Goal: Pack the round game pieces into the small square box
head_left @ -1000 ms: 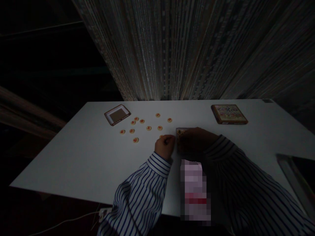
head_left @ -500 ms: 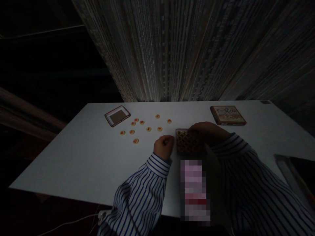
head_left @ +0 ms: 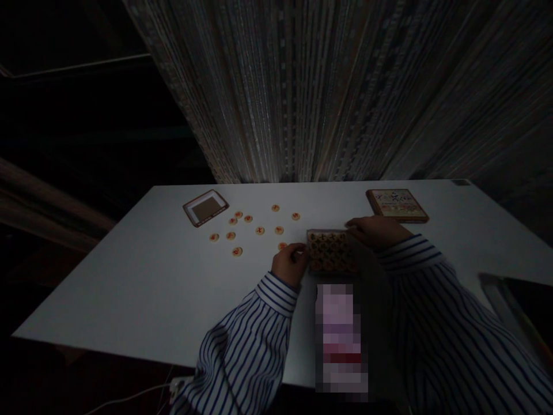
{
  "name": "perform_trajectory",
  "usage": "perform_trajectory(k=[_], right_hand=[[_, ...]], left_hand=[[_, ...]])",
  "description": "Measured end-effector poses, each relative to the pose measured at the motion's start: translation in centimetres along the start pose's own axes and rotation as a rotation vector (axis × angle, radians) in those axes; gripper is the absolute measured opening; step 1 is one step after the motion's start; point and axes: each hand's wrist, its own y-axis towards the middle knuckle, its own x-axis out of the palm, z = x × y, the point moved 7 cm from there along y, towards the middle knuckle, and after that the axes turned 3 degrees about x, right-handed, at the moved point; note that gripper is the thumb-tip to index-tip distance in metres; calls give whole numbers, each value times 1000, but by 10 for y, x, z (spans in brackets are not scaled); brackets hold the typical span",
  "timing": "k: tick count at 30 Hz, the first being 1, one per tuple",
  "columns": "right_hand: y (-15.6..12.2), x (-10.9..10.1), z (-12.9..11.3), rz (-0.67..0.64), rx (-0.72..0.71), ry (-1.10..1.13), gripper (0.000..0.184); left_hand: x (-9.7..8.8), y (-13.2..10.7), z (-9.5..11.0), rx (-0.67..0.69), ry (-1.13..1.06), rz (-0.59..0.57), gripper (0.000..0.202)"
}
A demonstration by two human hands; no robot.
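Note:
A small box (head_left: 332, 273) packed with rows of round Chinese chess pieces (head_left: 332, 246) sits between my hands. My left hand (head_left: 290, 264) is closed, its thumb and forefinger curled together at the box's left edge. At the upper right corner of the box, my right hand (head_left: 380, 231) has its fingers and thumb drawn together on the rim; part of that side is hidden. A red-marked chess piece (head_left: 282, 246) lies just behind my left hand. Several more loose chess pieces (head_left: 260, 230) are scattered face up to the left.
On the white table (head_left: 142, 288), an open box lid (head_left: 205, 207) rests at the back left. A flat printed box (head_left: 397, 205) lies at the back right. A dark object with a pale edge (head_left: 514, 305) is at the right. String curtains (head_left: 302, 86) hang behind.
My right hand has moved right, off the top of the piece box, uncovering its back row. My left hand has shifted slightly right and down against the box's edge. The view has tilted slightly.

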Motion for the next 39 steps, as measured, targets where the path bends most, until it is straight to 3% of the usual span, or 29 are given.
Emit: perform_trajectory(k=[6, 19, 30, 39], right_hand=[[5, 6, -5, -38, -28, 6, 40], [5, 6, -5, -31, -19, 14, 38], [7, 9, 4, 11, -23, 27, 38], [-1, 0, -8, 17, -79, 33, 41]], left_hand=[[2, -1, 1, -8, 45, -55, 19], [1, -2, 4, -3, 68, -53, 19], [-3, -2, 5, 17, 27, 19, 17], [-4, -2, 6, 39, -5, 40, 16]])
